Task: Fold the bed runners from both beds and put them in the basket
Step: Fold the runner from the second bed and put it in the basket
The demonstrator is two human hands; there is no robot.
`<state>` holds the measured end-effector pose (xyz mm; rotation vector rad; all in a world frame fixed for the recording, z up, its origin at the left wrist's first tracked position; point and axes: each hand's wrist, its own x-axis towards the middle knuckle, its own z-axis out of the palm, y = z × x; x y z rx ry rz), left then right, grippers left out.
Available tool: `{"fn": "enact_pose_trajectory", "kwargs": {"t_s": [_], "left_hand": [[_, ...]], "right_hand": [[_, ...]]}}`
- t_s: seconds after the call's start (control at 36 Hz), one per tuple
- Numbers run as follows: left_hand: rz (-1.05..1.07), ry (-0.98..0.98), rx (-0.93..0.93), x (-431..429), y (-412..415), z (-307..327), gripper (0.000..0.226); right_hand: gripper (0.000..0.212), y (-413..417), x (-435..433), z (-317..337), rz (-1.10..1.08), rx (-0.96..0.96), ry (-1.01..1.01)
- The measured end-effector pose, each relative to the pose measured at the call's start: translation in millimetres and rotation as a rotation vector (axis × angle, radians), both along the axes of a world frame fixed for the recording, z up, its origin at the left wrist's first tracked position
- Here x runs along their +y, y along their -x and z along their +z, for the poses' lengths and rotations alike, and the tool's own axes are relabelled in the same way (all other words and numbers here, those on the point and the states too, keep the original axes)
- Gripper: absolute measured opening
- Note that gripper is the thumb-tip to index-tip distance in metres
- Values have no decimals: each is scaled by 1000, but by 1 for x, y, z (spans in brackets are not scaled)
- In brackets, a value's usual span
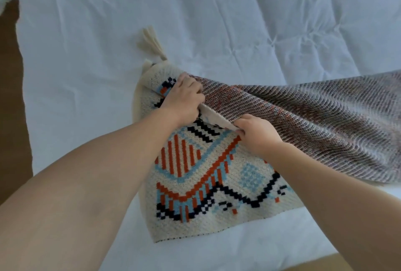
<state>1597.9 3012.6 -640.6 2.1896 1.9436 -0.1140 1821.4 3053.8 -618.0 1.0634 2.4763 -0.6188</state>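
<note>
Two bare forearms reach in from the bottom edge of the frame, over the near edge of the bed (238, 20), which is covered in a creased white sheet. A strip of brown floor (10, 75) runs down the left side, and a little more shows at the lower right corner.

The bed runner (195, 183) lies on the sheet in the lower centre. It is a cream knit with its patterned face up, showing orange stripes, pale blue bands and black stepped zigzags. Its near corner points toward the bottom of the frame.

In the centre, both hands are on a cream edge where the cloth is turned over. The left hand (184, 99) grips that edge with curled fingers, its knuckles up. Just to the lower right, the right hand (258, 136) pinches the same edge. The two hands are near each other but apart.

From that edge the runner sweeps off to the right of the frame with its reverse side up, a muted grey-brown ribbed weave raised slightly off the sheet.

Beyond the left hand, a cream tassel (152, 42) at the runner's far corner lies on the sheet, pointing to the upper left.
</note>
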Motion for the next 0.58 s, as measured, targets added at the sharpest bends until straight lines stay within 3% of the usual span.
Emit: {"fn": "enact_pose_trajectory", "kwargs": {"t_s": [0.22, 0.47, 0.58], "left_hand": [[231, 67, 83, -58, 16, 6, 26], [559, 242, -55, -149, -7, 15, 10], [611, 241, 54, -192, -37, 21, 12]], "right_hand": [[19, -12, -9, 8, 32, -80, -25], [43, -32, -47, 17, 218, -161, 9], [48, -50, -67, 24, 282, -160, 1]]}}
